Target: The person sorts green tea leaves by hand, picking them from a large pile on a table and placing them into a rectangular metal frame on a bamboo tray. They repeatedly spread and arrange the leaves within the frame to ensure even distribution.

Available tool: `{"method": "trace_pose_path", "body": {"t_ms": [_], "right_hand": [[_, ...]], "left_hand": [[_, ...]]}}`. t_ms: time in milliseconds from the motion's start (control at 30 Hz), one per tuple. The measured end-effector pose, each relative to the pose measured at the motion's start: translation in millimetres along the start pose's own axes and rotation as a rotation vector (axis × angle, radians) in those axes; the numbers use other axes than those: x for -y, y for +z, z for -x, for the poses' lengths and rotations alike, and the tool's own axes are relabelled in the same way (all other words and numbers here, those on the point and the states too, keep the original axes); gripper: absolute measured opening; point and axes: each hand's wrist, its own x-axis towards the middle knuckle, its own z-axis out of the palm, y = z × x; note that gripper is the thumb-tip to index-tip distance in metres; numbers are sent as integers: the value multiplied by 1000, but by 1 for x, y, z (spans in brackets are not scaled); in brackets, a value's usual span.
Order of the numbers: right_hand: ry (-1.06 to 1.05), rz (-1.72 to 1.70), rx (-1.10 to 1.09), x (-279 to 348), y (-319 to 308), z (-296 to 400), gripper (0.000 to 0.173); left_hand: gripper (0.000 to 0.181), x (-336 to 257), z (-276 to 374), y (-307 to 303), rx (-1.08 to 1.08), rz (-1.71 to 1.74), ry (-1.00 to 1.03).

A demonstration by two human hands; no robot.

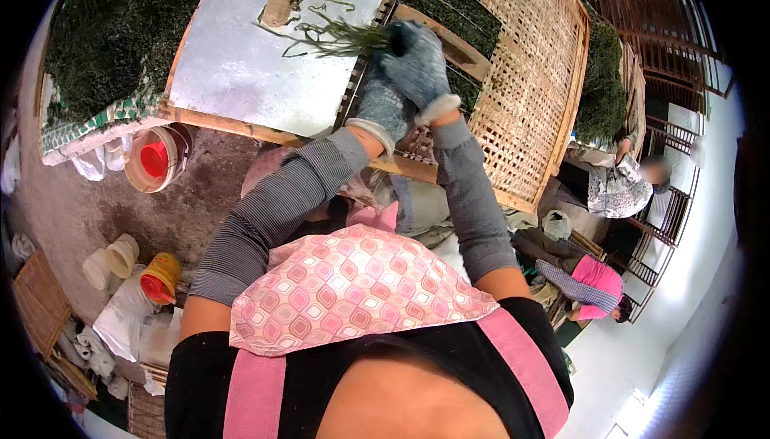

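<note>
My right hand, in a blue-grey work glove, is closed around a bunch of long dark green plant strands. The loose ends fan out to the left over a white tabletop. My left hand, gloved alike, is close under the right one; its fingers are hidden, so its grip cannot be seen. Beneath and beyond the hands, a wooden frame piece rests on a woven bamboo tray, among flat dark green sheets. A beige roll-like thing with stray strands lies on the white top.
Heaped dark green plant material covers the surface at left; another heap lies beyond the tray. A white bucket holding a red container and a yellow bucket stand on the floor. Two people are at the right.
</note>
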Motion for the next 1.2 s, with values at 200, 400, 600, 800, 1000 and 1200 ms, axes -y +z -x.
{"method": "trace_pose_path", "body": {"t_ms": [200,400,600,800,1000,1200], "right_hand": [[257,-627,-214,-47,-18,71,29],[215,-192,-263,-94,-48,108,37],[108,107,-44,-86,-71,123,59],[-187,240,-77,-59,-44,76,58],[-304,265,130,-17,-11,25,41],[-228,-62,-45,-38,-1,29,27]], "left_hand": [[48,-5,-2,-16,121,-112,-48],[41,-16,-5,-37,97,-268,26],[43,53,3,-95,-57,-316,293],[45,149,-43,-115,57,-565,43],[32,139,1,-95,-39,-123,11],[20,100,-24,-83,-156,258,137]]}}
